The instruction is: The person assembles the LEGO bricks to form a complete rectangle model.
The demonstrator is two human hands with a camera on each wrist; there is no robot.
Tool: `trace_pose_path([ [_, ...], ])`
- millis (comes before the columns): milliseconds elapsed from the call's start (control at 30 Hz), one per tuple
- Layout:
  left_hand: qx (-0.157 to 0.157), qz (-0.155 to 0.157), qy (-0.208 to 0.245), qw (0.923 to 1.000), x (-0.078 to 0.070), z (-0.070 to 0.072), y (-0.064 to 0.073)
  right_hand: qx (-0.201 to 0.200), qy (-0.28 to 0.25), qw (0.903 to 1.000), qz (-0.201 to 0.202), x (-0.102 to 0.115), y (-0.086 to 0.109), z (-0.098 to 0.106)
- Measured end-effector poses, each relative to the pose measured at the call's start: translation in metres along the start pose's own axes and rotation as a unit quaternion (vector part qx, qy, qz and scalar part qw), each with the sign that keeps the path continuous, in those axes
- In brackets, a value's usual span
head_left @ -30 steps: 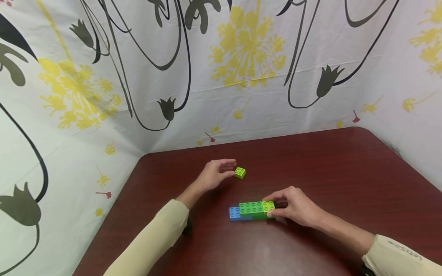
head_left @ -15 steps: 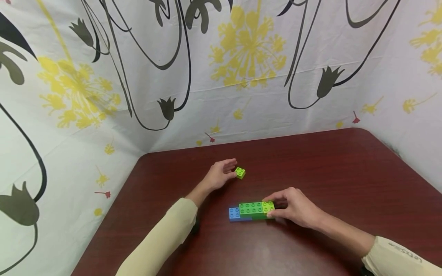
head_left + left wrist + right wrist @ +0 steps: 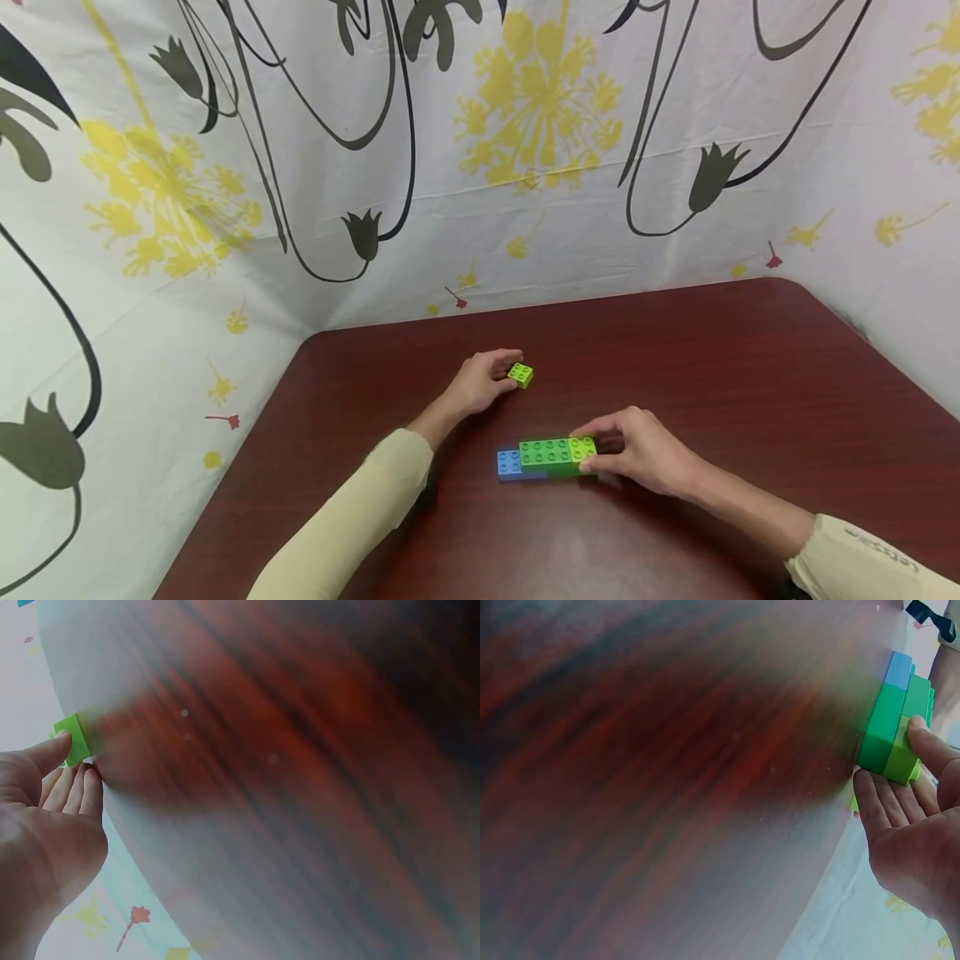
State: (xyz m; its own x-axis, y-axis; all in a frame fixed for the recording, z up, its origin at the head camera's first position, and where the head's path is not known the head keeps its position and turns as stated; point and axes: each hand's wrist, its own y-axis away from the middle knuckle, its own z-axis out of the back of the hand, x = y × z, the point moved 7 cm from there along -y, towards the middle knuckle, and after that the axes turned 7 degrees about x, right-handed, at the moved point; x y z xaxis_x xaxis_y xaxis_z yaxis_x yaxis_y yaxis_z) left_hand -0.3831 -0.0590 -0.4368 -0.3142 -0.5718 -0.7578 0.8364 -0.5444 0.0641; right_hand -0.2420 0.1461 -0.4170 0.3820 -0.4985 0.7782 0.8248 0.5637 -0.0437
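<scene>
My left hand (image 3: pixel 480 383) pinches a small lime-green toy brick (image 3: pixel 521 375) toward the back of the table. Its thumb lies on the brick's near face in the left wrist view, with the fingers on the other side of the brick (image 3: pixel 73 741). At the right end of a joined brick stack (image 3: pixel 545 452), my right hand (image 3: pixel 648 450) grips the lime-green top brick (image 3: pixel 582 449) between thumb and fingers. Beside that brick sits a longer green one on top; below are a blue brick (image 3: pixel 509 464) sticking out to the left and a green brick (image 3: pixel 880 726).
Both hands work over a dark red-brown wooden table (image 3: pixel 675 358). Beyond its far and left edges hangs a white cloth (image 3: pixel 420 250) printed with flowers.
My left hand has moved right to the small lime-green brick, and its fingers have closed on it. My right hand and the brick stack have hardly moved.
</scene>
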Motion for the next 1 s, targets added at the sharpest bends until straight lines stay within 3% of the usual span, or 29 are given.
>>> trace_pose_path([
  [533, -0.012, 0.005, -0.039, 0.9992, -0.008, 0.000, 0.004, 0.003, -0.008, 1.0000, -0.002, 0.001, 0.000, -0.001],
  [1000, 0.000, 0.002, -0.050, 0.9987, -0.008, 0.005, 0.018, 0.000, -0.014, 0.9999, -0.002, 0.001, 0.000, -0.002],
])
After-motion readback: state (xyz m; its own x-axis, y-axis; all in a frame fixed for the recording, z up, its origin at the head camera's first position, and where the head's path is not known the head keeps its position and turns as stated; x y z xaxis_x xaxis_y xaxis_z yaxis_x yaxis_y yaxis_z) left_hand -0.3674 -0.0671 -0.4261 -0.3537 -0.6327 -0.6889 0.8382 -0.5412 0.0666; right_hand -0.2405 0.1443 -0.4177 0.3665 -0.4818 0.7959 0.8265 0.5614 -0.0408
